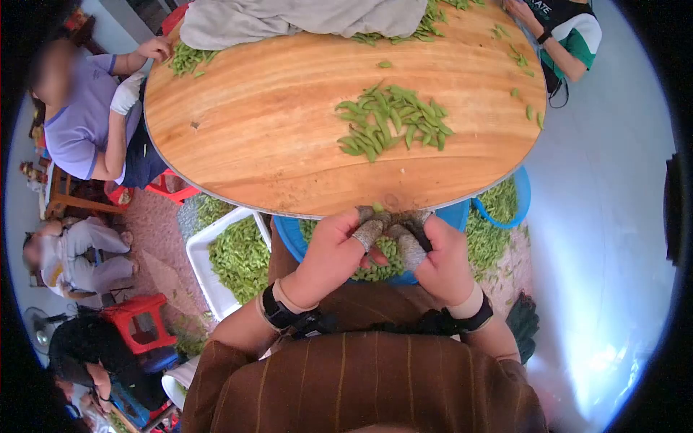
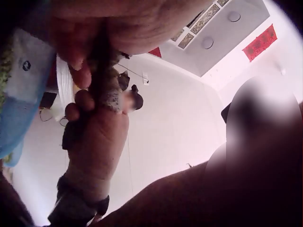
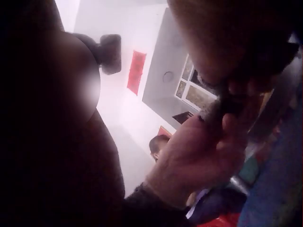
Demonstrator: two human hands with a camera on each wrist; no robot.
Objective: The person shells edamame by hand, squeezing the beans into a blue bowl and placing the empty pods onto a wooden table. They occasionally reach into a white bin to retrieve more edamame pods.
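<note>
My left hand [image 1: 328, 252] and right hand [image 1: 444, 263] meet fingertip to fingertip at the near edge of the round wooden table [image 1: 253, 123]. Worn grey wrappings [image 1: 369, 232] cover the thumbs and some fingertips. A small green piece of edamame pod [image 1: 377, 207] shows at the left fingertips, pinched there. The right fingers curl in close beside it; I cannot tell whether they grip it too. Under both hands sits a blue basin [image 1: 289, 237] with green beans in it. On the tabletop ahead lies a loose pile of edamame pods [image 1: 393, 119].
A white tray [image 1: 198, 263] heaped with green pods stands left of the basin, and a blue basket [image 1: 523, 195] at the right. Grey cloth [image 1: 303, 22] covers pods at the far side. One person [image 1: 86, 123] sits left, another [image 1: 570, 43] far right. Red stools [image 1: 141, 321] stand left.
</note>
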